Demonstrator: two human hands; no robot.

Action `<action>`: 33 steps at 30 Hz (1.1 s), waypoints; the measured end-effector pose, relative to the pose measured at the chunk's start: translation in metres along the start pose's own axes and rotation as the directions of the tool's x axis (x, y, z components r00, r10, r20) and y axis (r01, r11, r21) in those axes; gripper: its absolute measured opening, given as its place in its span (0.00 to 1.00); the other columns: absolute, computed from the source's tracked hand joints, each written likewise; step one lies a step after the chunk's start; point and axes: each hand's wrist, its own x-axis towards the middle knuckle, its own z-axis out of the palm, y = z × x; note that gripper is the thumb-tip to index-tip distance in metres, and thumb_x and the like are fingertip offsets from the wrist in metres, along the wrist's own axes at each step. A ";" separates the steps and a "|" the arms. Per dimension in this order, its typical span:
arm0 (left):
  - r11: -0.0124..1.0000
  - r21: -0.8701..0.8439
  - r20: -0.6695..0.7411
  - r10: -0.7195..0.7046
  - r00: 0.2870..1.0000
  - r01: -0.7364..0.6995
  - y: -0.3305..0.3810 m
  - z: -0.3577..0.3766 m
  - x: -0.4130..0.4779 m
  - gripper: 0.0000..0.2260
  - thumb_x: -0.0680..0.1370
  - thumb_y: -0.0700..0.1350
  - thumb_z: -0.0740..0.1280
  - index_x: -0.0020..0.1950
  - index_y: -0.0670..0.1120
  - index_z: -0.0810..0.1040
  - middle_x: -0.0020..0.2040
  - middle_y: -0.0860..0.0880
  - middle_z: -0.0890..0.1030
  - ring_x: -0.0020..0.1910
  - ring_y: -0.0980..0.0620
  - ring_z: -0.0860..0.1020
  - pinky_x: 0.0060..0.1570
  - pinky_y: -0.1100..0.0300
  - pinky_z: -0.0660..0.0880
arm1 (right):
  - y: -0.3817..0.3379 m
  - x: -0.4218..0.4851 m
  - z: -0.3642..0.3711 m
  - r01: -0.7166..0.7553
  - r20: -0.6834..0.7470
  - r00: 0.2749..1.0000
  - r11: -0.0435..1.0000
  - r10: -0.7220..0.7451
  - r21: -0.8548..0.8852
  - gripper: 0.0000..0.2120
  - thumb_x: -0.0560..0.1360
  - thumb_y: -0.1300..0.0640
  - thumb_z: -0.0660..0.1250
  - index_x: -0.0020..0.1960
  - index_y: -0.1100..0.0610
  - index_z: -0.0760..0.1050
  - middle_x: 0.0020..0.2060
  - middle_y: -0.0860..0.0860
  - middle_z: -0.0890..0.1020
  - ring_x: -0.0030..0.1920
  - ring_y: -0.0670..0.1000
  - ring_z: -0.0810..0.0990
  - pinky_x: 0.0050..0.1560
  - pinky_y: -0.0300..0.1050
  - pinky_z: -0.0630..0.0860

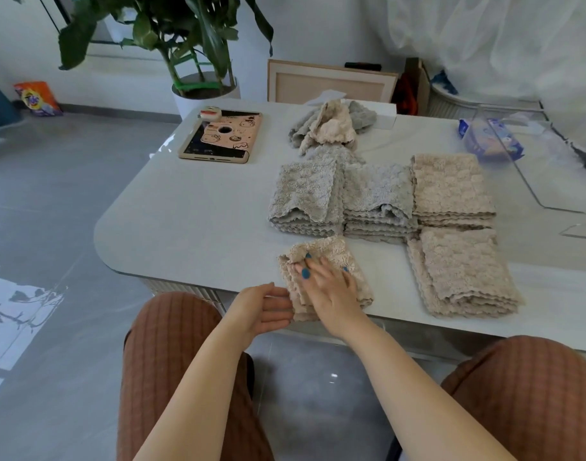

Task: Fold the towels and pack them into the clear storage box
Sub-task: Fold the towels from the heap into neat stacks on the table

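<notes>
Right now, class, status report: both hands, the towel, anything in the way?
Right hand flat on beige towel, left hand at its edge. Towel folded, unboxed. Folded stacks between it and clear box.

Wears rust-brown trousers [172, 361] with a fine ribbed grid in the fabric, seen over both knees at the lower left and lower right of the frame, goes bare-armed up to the hands, and carries teal-blue polish on the nails [305, 273] of the right hand [331, 287].
</notes>
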 end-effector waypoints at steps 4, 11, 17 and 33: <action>0.992 0.116 -0.081 0.064 0.995 -0.054 0.016 0.011 0.004 0.19 0.81 0.57 0.59 0.53 0.41 0.77 0.44 0.39 0.83 0.40 0.42 0.83 0.42 0.51 0.82 | 0.012 0.007 -0.018 -0.051 -0.418 0.896 0.970 0.150 0.239 0.17 0.80 0.49 0.55 0.49 0.59 0.78 0.45 0.53 0.80 0.49 0.54 0.77 0.54 0.57 0.74; 0.767 0.526 -0.258 0.556 0.790 -0.368 0.021 0.040 0.017 0.14 0.79 0.57 0.60 0.48 0.46 0.71 0.45 0.47 0.79 0.42 0.49 0.77 0.42 0.52 0.75 | 0.050 0.030 -0.039 -0.209 -0.264 0.912 0.910 0.313 0.358 0.18 0.81 0.56 0.59 0.70 0.48 0.68 0.60 0.50 0.66 0.40 0.48 0.75 0.43 0.42 0.74; 0.812 0.489 -0.378 0.527 0.761 -0.320 0.026 0.060 0.027 0.15 0.79 0.57 0.61 0.46 0.44 0.70 0.50 0.47 0.73 0.37 0.59 0.68 0.37 0.59 0.64 | 0.057 0.058 -0.041 -0.250 -0.145 0.949 0.948 0.280 0.195 0.15 0.81 0.51 0.57 0.66 0.48 0.72 0.53 0.55 0.78 0.34 0.47 0.72 0.31 0.39 0.64; 0.630 0.598 -0.241 0.731 0.638 -0.496 0.013 0.063 0.054 0.13 0.83 0.42 0.57 0.66 0.42 0.73 0.54 0.48 0.67 0.44 0.52 0.71 0.48 0.64 0.66 | 0.047 0.035 -0.028 -0.135 -0.484 0.852 0.976 0.201 0.168 0.17 0.80 0.59 0.58 0.69 0.54 0.65 0.64 0.53 0.67 0.46 0.49 0.75 0.44 0.43 0.73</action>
